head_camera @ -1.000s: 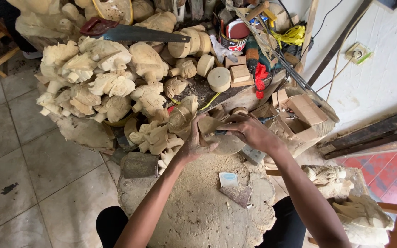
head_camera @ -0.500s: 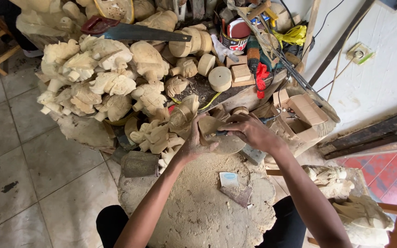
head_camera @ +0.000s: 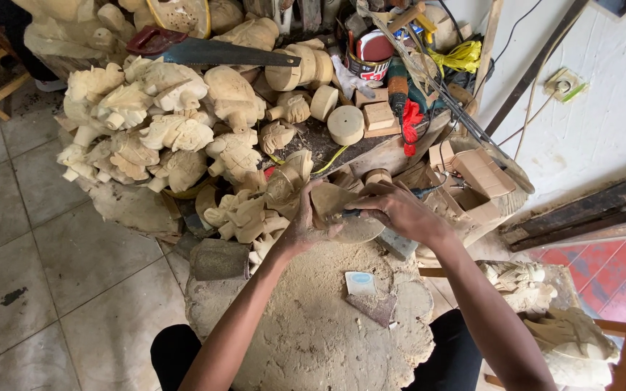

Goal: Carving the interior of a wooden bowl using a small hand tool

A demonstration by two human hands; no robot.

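Observation:
My left hand (head_camera: 303, 226) grips a pale round wooden piece (head_camera: 342, 217) and steadies it on the sawdust-covered stump (head_camera: 313, 333). My right hand (head_camera: 398, 210) is closed around a dark-handled carving tool (head_camera: 349, 213) whose tip rests on that piece. Both hands meet at the far edge of the stump, close to a heap of pale carved wooden figures (head_camera: 153, 130).
A handsaw (head_camera: 211, 51) lies on the heap. Wooden discs and blocks (head_camera: 356, 116), a red-lidded tin (head_camera: 371, 54) and tools crowd the far side. A small card and a blade (head_camera: 367, 293) lie on the stump. Carved figures (head_camera: 545, 304) sit at right; tiled floor at left.
Both hands stay on the wooden piece; the right hand has shifted only slightly with the tool.

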